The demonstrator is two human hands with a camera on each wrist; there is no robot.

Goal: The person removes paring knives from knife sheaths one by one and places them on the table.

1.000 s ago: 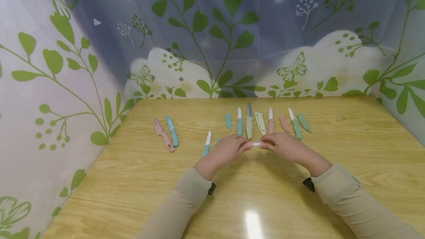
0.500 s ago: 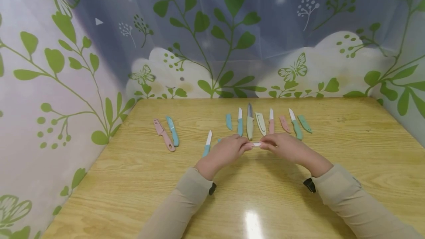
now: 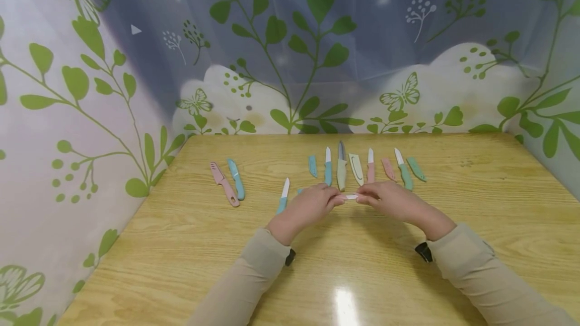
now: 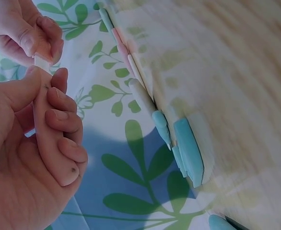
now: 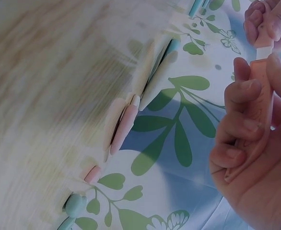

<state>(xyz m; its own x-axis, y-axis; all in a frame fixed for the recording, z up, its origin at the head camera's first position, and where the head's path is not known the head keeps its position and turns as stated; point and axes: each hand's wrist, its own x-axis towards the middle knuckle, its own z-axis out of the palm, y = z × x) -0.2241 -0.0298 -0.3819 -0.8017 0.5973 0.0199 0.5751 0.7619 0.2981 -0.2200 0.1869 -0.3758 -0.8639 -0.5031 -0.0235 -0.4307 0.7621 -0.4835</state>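
Both hands meet over the table, gripping the two ends of a pink paring knife and its sheath. My left hand (image 3: 310, 205) wraps its fingers around the pink handle (image 4: 48, 148), whose rounded end shows in the left wrist view. The fingers of my right hand (image 3: 394, 202) curl round the pink sheath (image 5: 264, 96). Between the hands a short stretch of white blade (image 3: 351, 197) is visible; the rest of it is hidden in the sheath. Just beyond the hands lie a cream-handled knife (image 3: 342, 167) and a pink-handled knife (image 3: 371, 167), the latter partly covered by the right hand.
Toward the back lie a blue sheath (image 3: 312, 165), blue knife (image 3: 328, 167), cream sheath (image 3: 356, 169), pink sheath (image 3: 388, 169), green knife (image 3: 403, 170) and green sheath (image 3: 416, 169). Another blue knife (image 3: 283, 196) sits by the left wrist. Sheathed pink (image 3: 224, 183) and blue (image 3: 236, 180) knives lie farther left.
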